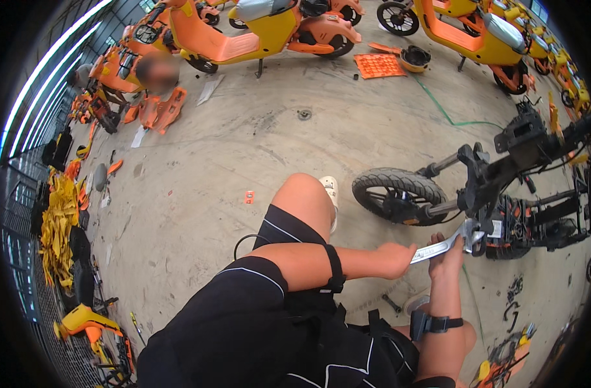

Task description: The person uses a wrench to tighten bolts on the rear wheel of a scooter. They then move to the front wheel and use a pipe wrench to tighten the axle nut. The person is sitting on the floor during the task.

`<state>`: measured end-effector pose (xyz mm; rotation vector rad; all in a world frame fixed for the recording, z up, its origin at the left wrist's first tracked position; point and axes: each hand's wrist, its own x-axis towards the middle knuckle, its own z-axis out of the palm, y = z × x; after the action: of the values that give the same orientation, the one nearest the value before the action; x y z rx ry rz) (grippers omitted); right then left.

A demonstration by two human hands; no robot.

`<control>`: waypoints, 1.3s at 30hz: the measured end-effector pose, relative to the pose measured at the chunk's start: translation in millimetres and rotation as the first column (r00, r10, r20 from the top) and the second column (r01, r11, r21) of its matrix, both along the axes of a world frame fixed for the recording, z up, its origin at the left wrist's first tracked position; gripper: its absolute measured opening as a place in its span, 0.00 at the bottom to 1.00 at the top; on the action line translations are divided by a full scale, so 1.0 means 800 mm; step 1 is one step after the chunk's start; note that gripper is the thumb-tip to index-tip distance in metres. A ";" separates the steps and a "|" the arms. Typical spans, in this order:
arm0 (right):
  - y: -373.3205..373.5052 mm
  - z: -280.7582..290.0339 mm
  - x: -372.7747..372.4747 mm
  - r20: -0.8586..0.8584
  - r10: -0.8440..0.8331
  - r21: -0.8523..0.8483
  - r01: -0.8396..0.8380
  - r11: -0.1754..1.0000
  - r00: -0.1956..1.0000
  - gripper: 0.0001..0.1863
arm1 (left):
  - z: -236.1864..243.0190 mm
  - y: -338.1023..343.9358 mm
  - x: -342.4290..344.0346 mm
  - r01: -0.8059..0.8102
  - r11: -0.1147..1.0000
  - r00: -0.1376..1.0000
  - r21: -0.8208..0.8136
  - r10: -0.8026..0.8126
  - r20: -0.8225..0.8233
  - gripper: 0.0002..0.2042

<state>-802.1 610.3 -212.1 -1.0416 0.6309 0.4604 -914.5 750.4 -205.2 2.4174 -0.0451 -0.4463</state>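
Observation:
My left hand [396, 260] is closed round the end of a silver wrench [431, 251]. At the other end, my right hand [446, 260] is up against the wrench near its head, fingers partly hidden. The wrench head meets a metal fitting [475, 237] on the stripped black frame [522, 155] of a scooter. Its front wheel [399, 197], with black tyre and spokes, lies to the left of the frame, joined by grey fork tubes [443, 208]. How the wrench jaw sits on the fitting is too small to tell.
Yellow and orange scooters [244, 39] stand in rows ahead. Orange panels [163, 111] lie near a person at the far left. Yellow parts [59, 226] are heaped along the left side. A dark bolt-like part [391, 304] lies below my left hand. A helmet [415, 58] rests on the floor.

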 end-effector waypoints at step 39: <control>0.000 -0.021 0.012 0.196 -0.012 -0.226 0.057 0.973 0.981 0.39 | -0.038 -0.013 0.024 0.138 0.990 0.986 0.010 -0.137 -0.095 0.35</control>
<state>-792.8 610.3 -229.3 -1.2768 0.5357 0.2538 -895.3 740.1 -235.4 2.4158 -0.1687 -0.6250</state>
